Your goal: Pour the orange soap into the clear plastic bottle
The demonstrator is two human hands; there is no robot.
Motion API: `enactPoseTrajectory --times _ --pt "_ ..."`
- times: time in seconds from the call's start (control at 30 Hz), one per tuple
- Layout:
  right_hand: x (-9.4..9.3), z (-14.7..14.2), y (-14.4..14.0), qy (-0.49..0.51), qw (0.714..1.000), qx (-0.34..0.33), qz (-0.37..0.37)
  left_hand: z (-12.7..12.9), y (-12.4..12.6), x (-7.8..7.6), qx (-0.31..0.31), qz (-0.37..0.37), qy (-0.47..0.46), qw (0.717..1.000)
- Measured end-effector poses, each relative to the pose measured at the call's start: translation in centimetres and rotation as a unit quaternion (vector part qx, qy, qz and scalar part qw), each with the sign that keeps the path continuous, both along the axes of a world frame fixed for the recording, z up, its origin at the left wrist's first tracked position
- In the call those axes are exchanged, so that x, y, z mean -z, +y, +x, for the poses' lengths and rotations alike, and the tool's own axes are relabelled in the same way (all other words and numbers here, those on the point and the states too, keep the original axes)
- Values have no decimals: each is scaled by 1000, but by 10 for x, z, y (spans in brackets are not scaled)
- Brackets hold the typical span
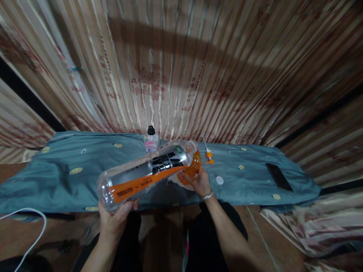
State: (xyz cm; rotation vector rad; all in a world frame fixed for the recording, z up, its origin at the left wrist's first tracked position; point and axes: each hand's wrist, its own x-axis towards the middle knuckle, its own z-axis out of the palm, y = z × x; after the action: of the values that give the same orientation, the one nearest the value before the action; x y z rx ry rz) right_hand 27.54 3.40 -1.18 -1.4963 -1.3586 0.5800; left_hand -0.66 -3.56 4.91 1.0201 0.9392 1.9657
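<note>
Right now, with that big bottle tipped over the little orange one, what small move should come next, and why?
Probably lift the base a little higher with the left hand. The large clear bottle lies nearly level, its mouth at the orange container that the right hand steadies on the blue cloth, and it looks almost empty.

Your left hand [117, 217]: palm up, fingers curled closed in a grip, forearm rising from the lower edge. Your right hand [198, 181]: extended forward, fingers wrapped shut, bracelet at the wrist, bare forearm running back toward your body.
</note>
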Motion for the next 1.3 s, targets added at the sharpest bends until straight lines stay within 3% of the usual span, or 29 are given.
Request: enactPoseTrajectory --times 0.23,0.33,0.5,0.77,1.3 --pt "4 1 2 -8 1000 -4 18 -8 -4 7 30 -78 -51 995" --pt "4 0 2 0 1000 -11 21 -4 -3 2 2 -52 -56 997" --pt "5 2 2 6 1000 -19 15 8 -5 -11 23 -20 -18 999" --pt "9 4 4 -16 999 -20 33 -8 -4 3 46 -83 -25 995" --pt "11 3 3 -21 999 -12 27 -12 -7 10 18 -164 -56 985"
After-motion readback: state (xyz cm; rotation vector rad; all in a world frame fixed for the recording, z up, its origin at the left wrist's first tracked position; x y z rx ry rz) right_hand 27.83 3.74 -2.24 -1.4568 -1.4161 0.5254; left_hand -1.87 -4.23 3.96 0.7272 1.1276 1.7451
